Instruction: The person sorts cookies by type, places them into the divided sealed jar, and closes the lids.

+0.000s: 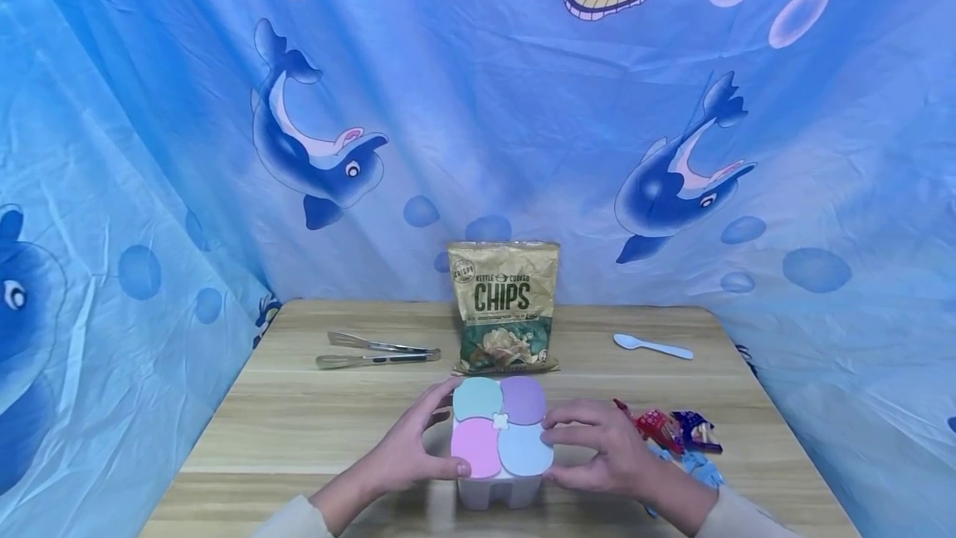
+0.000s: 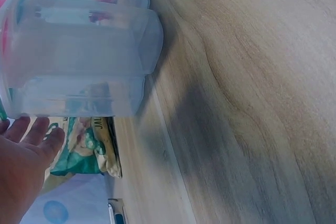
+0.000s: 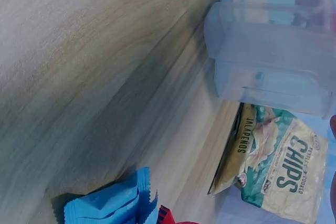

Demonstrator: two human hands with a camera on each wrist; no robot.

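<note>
A translucent storage box (image 1: 499, 492) stands upright in front of me, its four lids teal, purple, pink (image 1: 475, 448) and light blue (image 1: 525, 450). My left hand (image 1: 411, 447) holds its left side, the thumb at the pink lid's front corner and the fingers by the teal lid. On the opposite side my right hand (image 1: 605, 447) grips the edge by the light blue lid with bent fingers. From the left wrist view, the clear wall (image 2: 79, 51) shows beside the left hand's fingers. The right wrist view shows the box's other wall (image 3: 273, 45); most of the right hand is out of that frame.
Behind the box stands a chips bag (image 1: 505, 305). Metal tongs (image 1: 381, 351) lie at the back left, a white spoon (image 1: 653, 346) at the back right. Red, dark blue and light blue wrapped packets (image 1: 698, 432) lie beside my right hand on the wooden table (image 1: 299, 430).
</note>
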